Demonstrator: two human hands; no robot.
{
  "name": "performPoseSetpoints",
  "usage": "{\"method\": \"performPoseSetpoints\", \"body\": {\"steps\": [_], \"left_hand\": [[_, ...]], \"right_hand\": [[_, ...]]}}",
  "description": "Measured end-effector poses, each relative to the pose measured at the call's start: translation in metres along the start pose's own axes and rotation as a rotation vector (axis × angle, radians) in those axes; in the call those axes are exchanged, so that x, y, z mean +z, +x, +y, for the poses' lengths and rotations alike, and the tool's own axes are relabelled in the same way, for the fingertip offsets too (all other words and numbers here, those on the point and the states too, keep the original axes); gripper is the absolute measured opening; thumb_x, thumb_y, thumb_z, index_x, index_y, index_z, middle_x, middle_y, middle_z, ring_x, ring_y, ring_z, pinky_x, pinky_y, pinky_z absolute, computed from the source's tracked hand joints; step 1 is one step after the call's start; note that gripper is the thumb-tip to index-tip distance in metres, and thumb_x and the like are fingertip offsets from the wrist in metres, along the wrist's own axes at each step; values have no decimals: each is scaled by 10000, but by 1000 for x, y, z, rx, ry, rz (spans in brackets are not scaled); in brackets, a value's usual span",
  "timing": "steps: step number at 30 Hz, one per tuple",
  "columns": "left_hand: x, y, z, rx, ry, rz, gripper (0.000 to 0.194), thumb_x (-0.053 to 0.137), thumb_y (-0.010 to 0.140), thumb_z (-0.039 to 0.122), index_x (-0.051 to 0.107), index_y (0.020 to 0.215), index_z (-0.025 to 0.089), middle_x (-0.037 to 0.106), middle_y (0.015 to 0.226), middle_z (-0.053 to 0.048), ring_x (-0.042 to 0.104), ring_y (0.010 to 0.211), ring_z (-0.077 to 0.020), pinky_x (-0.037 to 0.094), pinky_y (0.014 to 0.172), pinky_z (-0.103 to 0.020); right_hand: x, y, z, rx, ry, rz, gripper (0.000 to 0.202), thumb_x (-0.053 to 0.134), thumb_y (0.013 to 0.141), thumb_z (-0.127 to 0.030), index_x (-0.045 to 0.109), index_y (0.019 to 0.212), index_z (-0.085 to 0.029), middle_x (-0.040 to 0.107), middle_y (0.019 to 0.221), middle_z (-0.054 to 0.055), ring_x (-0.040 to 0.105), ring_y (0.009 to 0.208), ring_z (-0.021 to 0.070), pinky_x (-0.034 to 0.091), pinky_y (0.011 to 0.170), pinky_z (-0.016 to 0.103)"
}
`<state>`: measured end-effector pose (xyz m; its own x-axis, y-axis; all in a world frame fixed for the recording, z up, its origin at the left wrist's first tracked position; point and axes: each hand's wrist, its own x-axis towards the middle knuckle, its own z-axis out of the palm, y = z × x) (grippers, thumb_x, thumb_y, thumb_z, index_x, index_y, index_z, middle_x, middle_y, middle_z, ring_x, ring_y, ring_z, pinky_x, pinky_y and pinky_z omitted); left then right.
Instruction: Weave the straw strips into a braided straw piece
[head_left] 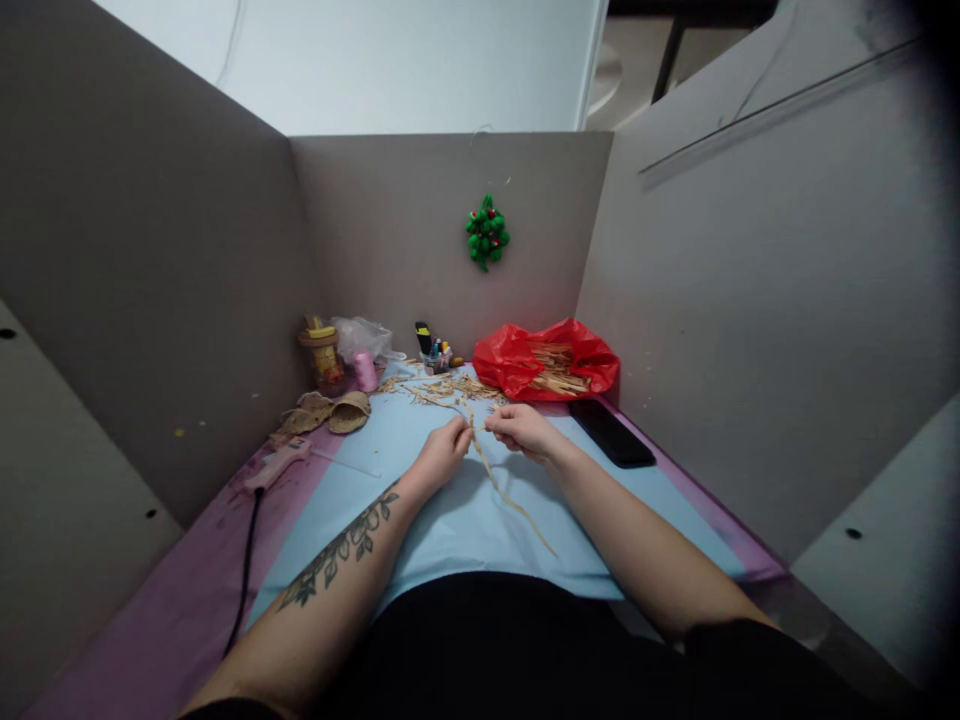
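Observation:
Over the light blue sheet [360, 530], my left hand [444, 450] is closed in a pinch on a thin, pale straw strand [499, 485]. One end of the strand trails down and to the right, close to the sheet's near edge. Just to the right, my right hand [521, 430] pinches a short piece of straw that crosses between both hands. Whether this is the same strand or another, I cannot tell. Loose straw bits [450, 387] are scattered on the sheet beyond my fingers.
A red plastic bag [499, 355] of straw and a black phone-like slab [611, 432] lie to the right. At left are a pink glue gun [281, 465] with a black cord, woven straw pieces [349, 411], a pink thread spool [365, 371] and a jar [326, 360]. Grey partitions enclose the table.

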<state>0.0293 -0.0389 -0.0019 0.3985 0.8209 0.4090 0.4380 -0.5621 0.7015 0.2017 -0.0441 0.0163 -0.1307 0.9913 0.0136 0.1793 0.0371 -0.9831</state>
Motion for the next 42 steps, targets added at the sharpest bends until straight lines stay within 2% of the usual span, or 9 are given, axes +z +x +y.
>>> {"method": "performPoseSetpoints", "body": {"steps": [3, 9, 13, 17, 22, 26, 28, 33, 42], "left_hand": [[1, 0, 2, -13, -12, 38, 169, 423, 782, 267, 427, 635, 184, 430, 568, 43, 371, 559, -100, 287, 563, -223], [-7, 3, 4, -194, -405, -34, 176, 461, 739, 312, 446, 637, 170, 425, 524, 54, 388, 500, -84, 300, 508, -209], [-6, 4, -1, -271, -524, -20, 207, 519, 686, 339, 452, 611, 158, 412, 511, 62, 349, 471, -66, 273, 481, -200], [-2, 3, -2, -301, -524, 5, 224, 525, 683, 345, 449, 593, 156, 419, 510, 57, 355, 483, -70, 282, 490, -205], [-6, 4, 0, -291, -460, -12, 243, 456, 750, 350, 443, 599, 159, 418, 515, 51, 366, 497, -82, 300, 505, -212], [-10, 6, -2, -220, -251, 49, 228, 413, 782, 288, 470, 605, 156, 471, 565, 24, 423, 563, -103, 327, 554, -222], [-9, 7, -4, -161, -157, 72, 229, 401, 795, 272, 480, 612, 160, 488, 581, 16, 437, 588, -112, 333, 575, -227], [-3, 6, -7, -82, -110, 41, 223, 397, 809, 288, 488, 643, 169, 503, 587, 17, 444, 585, -117, 332, 570, -229], [-11, 4, 2, -98, -81, -15, 250, 394, 794, 297, 515, 616, 169, 548, 596, 2, 481, 580, -117, 358, 590, -233]], "right_hand": [[15, -7, -3, -165, -105, 55, 210, 598, 680, -325, 520, 569, -164, 491, 471, -32, 348, 390, 63, 239, 401, 210], [45, -26, -1, -572, -774, 131, 184, 490, 815, -225, 607, 684, -167, 623, 681, 48, 525, 634, 141, 352, 610, 244], [55, -30, 5, -575, -1245, 80, 207, 425, 830, -122, 629, 864, -132, 644, 776, 123, 555, 699, 188, 349, 610, 265], [63, -31, 8, -605, -1403, 58, 245, 405, 821, -78, 626, 925, -102, 646, 818, 157, 567, 731, 212, 344, 590, 279], [57, -29, 6, -655, -1210, 140, 231, 422, 863, -236, 632, 844, -143, 643, 760, 114, 551, 685, 179, 339, 605, 271], [43, -19, 5, -586, -781, 223, 291, 484, 829, -366, 563, 622, -177, 572, 606, 32, 494, 587, 132, 336, 576, 251], [39, -11, 6, -498, -533, 267, 233, 549, 774, -370, 543, 643, -177, 554, 607, 10, 487, 582, 126, 353, 571, 245], [43, -1, 8, -286, -15, 98, 267, 663, 624, -358, 533, 763, -170, 601, 671, 7, 550, 628, 136, 422, 595, 253], [41, -4, 4, -188, 40, 111, 179, 613, 632, -301, 521, 592, -153, 513, 478, -25, 420, 451, 82, 304, 456, 212]]}}
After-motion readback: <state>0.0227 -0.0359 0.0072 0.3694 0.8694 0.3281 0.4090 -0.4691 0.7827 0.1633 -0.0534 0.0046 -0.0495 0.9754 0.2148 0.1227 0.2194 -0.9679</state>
